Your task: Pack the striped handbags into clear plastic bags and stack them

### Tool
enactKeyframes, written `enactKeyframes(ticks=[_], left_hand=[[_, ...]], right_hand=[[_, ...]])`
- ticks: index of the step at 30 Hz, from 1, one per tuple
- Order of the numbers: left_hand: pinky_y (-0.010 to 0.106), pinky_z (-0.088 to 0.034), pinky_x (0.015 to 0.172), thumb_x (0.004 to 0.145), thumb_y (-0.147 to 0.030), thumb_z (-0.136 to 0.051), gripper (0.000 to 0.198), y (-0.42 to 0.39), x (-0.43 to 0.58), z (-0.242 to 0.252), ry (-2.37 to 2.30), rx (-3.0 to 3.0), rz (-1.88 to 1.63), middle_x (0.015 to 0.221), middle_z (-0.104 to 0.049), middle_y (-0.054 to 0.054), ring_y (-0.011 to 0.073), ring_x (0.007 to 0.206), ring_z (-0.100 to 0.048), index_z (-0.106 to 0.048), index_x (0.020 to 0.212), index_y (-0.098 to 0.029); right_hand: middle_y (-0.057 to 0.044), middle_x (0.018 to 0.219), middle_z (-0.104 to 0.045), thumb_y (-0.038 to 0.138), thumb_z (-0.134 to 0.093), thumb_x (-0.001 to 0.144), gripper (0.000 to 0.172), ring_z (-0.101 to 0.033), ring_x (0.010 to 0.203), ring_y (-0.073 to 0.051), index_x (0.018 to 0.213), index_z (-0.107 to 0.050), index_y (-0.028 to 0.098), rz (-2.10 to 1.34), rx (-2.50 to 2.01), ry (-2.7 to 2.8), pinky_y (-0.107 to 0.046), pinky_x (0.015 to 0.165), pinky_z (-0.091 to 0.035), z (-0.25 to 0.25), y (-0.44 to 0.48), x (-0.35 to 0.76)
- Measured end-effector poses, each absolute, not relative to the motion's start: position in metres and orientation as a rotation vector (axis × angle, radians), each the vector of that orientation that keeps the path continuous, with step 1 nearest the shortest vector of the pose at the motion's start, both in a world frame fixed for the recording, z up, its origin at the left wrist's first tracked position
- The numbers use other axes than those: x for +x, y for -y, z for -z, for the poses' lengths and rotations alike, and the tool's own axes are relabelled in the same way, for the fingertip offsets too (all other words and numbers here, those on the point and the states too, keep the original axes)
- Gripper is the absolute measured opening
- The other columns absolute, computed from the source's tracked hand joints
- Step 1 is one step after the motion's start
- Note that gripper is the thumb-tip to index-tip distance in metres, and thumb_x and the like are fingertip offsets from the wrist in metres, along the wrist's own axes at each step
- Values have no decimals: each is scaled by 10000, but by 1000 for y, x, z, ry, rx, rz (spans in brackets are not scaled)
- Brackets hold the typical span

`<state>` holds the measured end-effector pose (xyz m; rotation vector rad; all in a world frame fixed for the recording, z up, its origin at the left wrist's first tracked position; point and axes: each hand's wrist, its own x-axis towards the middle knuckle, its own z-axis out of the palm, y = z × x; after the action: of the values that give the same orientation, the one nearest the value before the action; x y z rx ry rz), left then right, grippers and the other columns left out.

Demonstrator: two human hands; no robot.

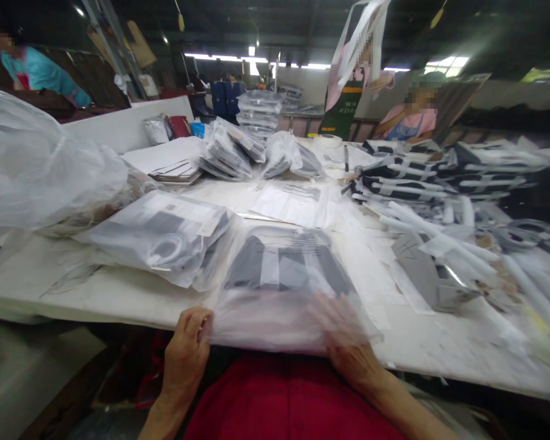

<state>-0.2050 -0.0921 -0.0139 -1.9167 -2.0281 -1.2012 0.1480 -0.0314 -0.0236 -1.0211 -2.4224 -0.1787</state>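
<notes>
In front of me at the table's near edge lies a clear plastic bag with a folded black item inside, crossed by white strips. My left hand has its fingers curled on the bag's near left corner. Blurred by motion, my right hand rests on the near right part of the bag, fingers stretched out over the plastic. To the left is another filled plastic bag, through which a coiled white cord and a label show.
A large heap of clear plastic bulges at far left. Filled bags and flat sheets are stacked behind. On the right are piled black items, a grey carton and loose white strips. Several people work beyond the table.
</notes>
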Motion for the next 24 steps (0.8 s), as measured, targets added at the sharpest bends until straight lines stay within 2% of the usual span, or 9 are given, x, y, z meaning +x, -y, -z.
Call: enactKeyframes(ticks=[3,6,10,12,16,20,24], left_hand=[[266,-530,586,848,-428,-574,213,106,-203,16,2410,-1793,1596,679,-603,-25,164,605,-626,-556,784,-226],[263,-501,502,734,-530,-669,341,108,-197,21,2717,-1564,1859,556,-563,-64,157,485,-590,-519,768,-225],[269,-511,512,650,-552,-720,412,101,-193,18,2759,-1374,1992,568,-578,-66,160,504,-596,-535,804,-218],[271,-514,516,635,-557,-726,427,99,-192,13,2753,-1341,2008,593,-587,-63,157,508,-595,-550,820,-215],[281,-516,517,628,-572,-717,440,99,-190,8,2776,-1345,2012,588,-589,-56,168,511,-600,-566,832,-213],[286,-525,538,647,-529,-703,403,100,-189,10,2768,-1358,2003,616,-603,-51,170,535,-606,-577,863,-213],[265,-507,533,671,-474,-680,341,100,-190,13,2705,-1393,1978,635,-593,-49,155,542,-591,-590,864,-208]], right_hand=[[-58,1531,-399,95,-442,869,671,-393,1393,-300,1510,-349,272,174,-1163,2333,-546,1123,-390,33,61,182],[-66,1551,-365,132,-444,905,671,-374,1405,-292,1542,-272,250,149,-1226,2290,-507,1102,-432,32,72,189],[-109,1558,-345,150,-434,922,655,-294,1443,-296,1548,-244,188,59,-1116,2317,-531,1135,-376,14,54,155],[-121,1553,-348,188,-450,938,633,-284,1446,-311,1541,-261,203,59,-1087,2322,-581,1147,-327,6,40,135],[-128,1487,-454,341,-506,958,614,-404,1382,-332,1524,-297,227,24,-1167,2275,-632,1170,-224,-3,10,106],[-149,1391,-559,424,-475,971,510,-479,1325,-331,1412,-485,168,17,-1254,2346,-604,1155,-270,-11,-32,85],[-175,1418,-526,498,-514,939,527,-435,1349,-366,1330,-571,149,131,-1406,2344,-631,1127,-273,-17,-63,73]])
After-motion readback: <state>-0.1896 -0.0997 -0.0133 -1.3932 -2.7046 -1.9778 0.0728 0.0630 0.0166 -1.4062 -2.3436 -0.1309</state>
